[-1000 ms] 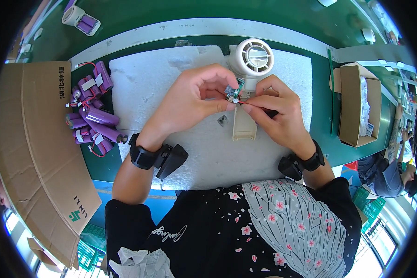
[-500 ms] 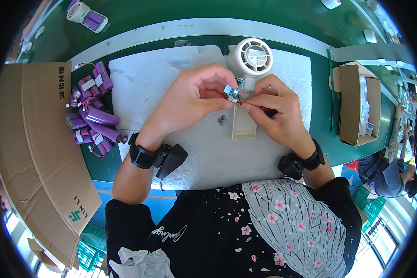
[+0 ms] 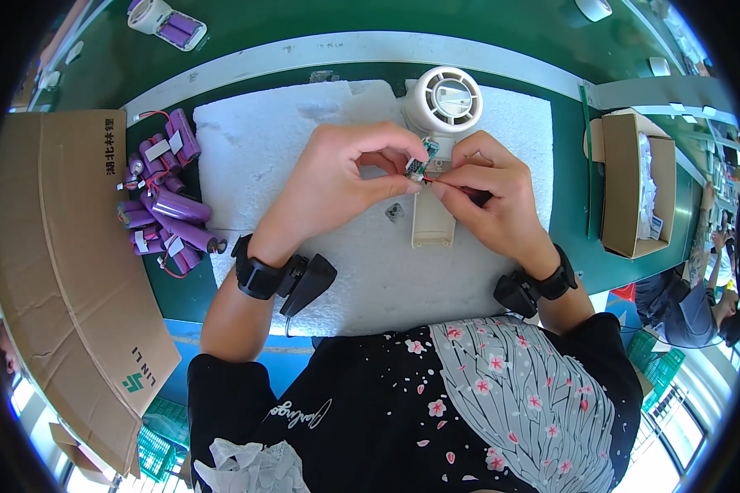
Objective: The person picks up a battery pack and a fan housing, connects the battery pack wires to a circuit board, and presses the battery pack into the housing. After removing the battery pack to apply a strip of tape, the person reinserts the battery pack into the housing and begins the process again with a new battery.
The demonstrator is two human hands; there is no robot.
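Note:
Between the thumb and fingertips of my left hand (image 3: 345,168) is a small green circuit board (image 3: 417,167). My right hand (image 3: 493,193) pinches a thin red wire (image 3: 432,181) close against the board's lower edge; whether its plug is seated cannot be made out. Just beyond my hands lies a white handheld fan (image 3: 449,100) with a round grille. Its opened handle shell (image 3: 432,220) runs toward me beneath my fingers, which hide its upper part. All this is over a white foam sheet (image 3: 345,263).
Several purple battery cells (image 3: 168,201) with wires are heaped left of the foam, beside a large cardboard box (image 3: 66,263). On the right stands an open carton (image 3: 637,189) with white contents. Another fan body (image 3: 168,25) with purple cells lies at the far left. A person (image 3: 699,308) is at the right.
My left hand has tilted the circuit board, so its face shows at a different angle. My right hand stays nearly in place at the wire. The far-left fan body has shifted slightly right.

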